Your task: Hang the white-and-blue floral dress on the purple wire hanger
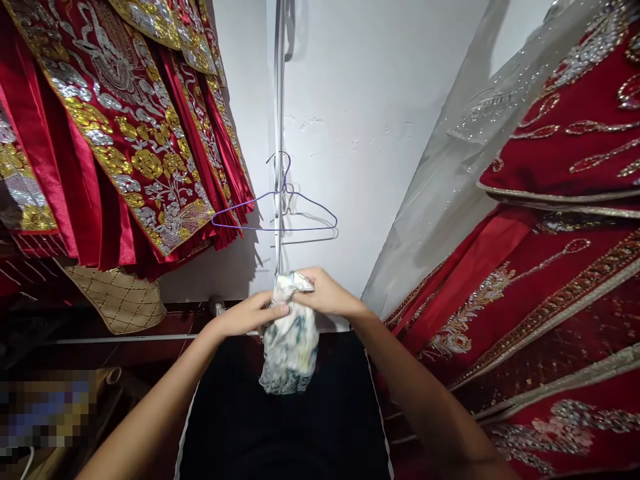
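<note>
The person's left hand [249, 314] and right hand [326, 293] are both closed on the upper part of a pale patterned cloth [293, 343] — it hangs before the dark clothing [280, 433]. The cloth is gathered but not spread out, and the purple hanger [250, 200] carries nothing — the work seems only partly done.

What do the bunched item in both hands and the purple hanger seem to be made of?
Bunched item: probably soft fabric, matte-looking, judging by its loose folds and creases. Purple hanger: likely coated metal wire, given its thin, even, smooth-looking outline.
</note>
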### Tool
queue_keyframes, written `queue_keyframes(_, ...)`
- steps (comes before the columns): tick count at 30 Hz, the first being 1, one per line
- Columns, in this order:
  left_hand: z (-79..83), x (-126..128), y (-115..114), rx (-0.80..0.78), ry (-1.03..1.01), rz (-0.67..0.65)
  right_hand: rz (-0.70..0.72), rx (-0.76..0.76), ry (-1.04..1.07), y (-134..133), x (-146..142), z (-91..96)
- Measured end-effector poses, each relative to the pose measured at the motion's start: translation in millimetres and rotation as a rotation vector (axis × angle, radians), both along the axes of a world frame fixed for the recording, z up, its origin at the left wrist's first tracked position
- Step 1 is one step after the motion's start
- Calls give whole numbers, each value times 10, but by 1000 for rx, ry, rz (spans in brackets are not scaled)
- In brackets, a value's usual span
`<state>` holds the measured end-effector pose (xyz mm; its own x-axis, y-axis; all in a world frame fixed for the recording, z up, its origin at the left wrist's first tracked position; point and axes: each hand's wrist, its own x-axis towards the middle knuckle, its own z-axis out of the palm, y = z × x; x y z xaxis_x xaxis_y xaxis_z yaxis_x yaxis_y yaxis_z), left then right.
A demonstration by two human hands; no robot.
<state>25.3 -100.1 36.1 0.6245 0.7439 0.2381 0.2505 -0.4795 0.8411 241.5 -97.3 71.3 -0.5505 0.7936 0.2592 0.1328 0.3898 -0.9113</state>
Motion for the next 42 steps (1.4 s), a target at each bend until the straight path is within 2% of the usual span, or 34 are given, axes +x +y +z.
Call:
queue_keyframes(2,-99,-156,92,3,192,32,-220,265,-22,331,58,55)
queue_keyframes(4,-74,-254,160,87,245,205,-460,411,113,740,24,66)
queue_keyframes(6,79,-269,164,128,186,308,-588,375,236,1132,-98,26)
queue_keyframes(8,286,-227,96,86,83,248,-578,222,229,1413,-246,-63)
queue_keyframes(10,448,-211,1,36,13,138,-535,113,159,1524,-329,-182)
queue_keyframes(13,478,-416,-46,60,169,119,-586,124,100,1397,-194,-330)
queue_keyframes(15,372,-696,43,92,379,200,-643,160,71,1200,37,-344)
queue_keyframes(17,248,-985,213,122,494,279,-647,238,-4,989,272,-272)
queue_keyframes(19,195,-1190,421,171,458,328,-629,348,-100,813,426,-146)
queue_keyframes(21,265,-1269,623,244,330,380,-632,423,-157,698,483,-15)
queue_keyframes(25,677,-1109,858,493,137,450,-680,402,-151,635,453,123)
queue_keyframes(27,894,-941,879,617,125,425,-625,345,-102,639,401,123)
queue_keyframes(30,1111,-720,887,675,133,392,-497,288,-17,617,291,94)
queue_keyframes(32,1181,-667,930,682,145,405,-434,322,-37,578,258,87)
queue_keyframes(34,1212,-699,1001,682,199,435,-460,394,-78,544,318,106)
queue_keyframes(38,1241,-810,1121,717,350,458,-854,514,-34,624,730,285)
queue_keyframes(39,1249,-817,1136,746,370,452,-908,508,-34,684,858,361)
queue_keyframes(40,1258,-815,1148,778,382,454,-901,463,-45,755,977,444)
queue_keyframes(42,1271,-798,1170,826,390,498,-694,228,-74,903,1150,606)
